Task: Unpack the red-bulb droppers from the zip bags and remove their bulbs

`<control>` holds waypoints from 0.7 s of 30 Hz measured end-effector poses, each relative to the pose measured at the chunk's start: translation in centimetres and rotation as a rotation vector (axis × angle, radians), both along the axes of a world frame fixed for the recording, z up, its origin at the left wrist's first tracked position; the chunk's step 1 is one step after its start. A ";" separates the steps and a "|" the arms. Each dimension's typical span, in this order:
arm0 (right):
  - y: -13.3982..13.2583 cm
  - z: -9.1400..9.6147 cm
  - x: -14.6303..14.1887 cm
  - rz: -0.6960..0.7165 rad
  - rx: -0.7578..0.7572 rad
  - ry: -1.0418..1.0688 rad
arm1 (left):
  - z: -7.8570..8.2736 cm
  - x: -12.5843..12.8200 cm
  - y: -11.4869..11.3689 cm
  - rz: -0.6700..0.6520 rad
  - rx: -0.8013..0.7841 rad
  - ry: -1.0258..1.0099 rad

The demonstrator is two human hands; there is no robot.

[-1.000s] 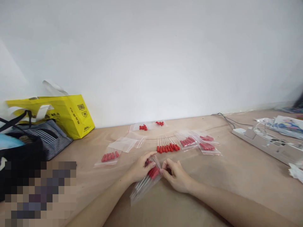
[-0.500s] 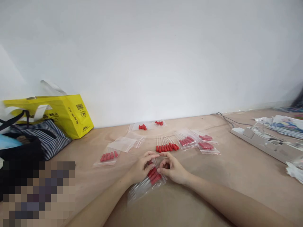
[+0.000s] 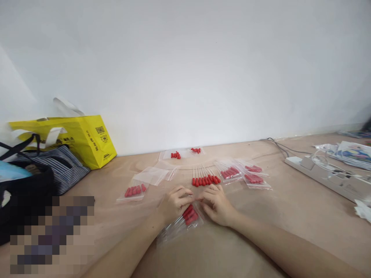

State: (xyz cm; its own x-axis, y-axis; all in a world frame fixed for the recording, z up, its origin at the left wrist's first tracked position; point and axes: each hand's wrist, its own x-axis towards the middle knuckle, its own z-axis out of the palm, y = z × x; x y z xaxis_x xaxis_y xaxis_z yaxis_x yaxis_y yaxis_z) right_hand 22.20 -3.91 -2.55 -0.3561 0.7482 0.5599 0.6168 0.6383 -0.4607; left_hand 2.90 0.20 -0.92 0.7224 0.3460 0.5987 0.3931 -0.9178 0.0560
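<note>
A clear zip bag (image 3: 171,236) lies tilted on the table in front of me. Inside are several glass droppers with red rubber bulbs (image 3: 190,216), their bulbs toward the zip end. My left hand (image 3: 177,201) is closed on the bag's upper side, its fingers covering part of the droppers. From the right, my right hand (image 3: 216,204) has its bent fingers at the far corner of the zip edge, close to the left fingertips. The exact pinch is partly hidden. Just beyond my hands, a row of loose droppers (image 3: 205,180) lies with red bulbs toward me.
Filled zip bags (image 3: 231,172) lie to the right, and another bag (image 3: 135,191) to the left beside flat bags (image 3: 152,175). More droppers (image 3: 175,155) lie near the wall. A power strip (image 3: 321,175) stands right; a yellow bag (image 3: 95,141) and striped bag (image 3: 68,170) stand left.
My right hand's fingers have shifted up toward the far corner of the zip edge and straightened somewhat. My left hand stays on the bag. The view has shifted slightly.
</note>
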 end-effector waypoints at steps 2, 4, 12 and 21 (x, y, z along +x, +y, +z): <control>0.2 0.3 0.5 0.029 0.208 -0.110 | 0.1 0.0 -0.1 0.006 0.023 0.002; 0.4 0.4 0.7 0.060 0.346 -0.171 | 0.0 0.1 -0.1 0.007 0.037 -0.006; 0.4 0.3 0.4 0.118 0.596 -0.217 | 0.0 0.1 -0.1 -0.010 0.053 -0.009; 0.3 0.4 0.3 0.151 0.674 -0.271 | 0.1 0.1 0.1 -0.085 0.165 0.009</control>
State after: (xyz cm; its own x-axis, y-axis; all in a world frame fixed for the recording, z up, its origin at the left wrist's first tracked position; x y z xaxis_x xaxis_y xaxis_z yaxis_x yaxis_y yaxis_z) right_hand 22.52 -3.59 -2.19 -0.6188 0.2052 0.7583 0.5361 0.8159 0.2167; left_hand 3.01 0.29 -0.84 0.7504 0.1813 0.6357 0.3139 -0.9440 -0.1013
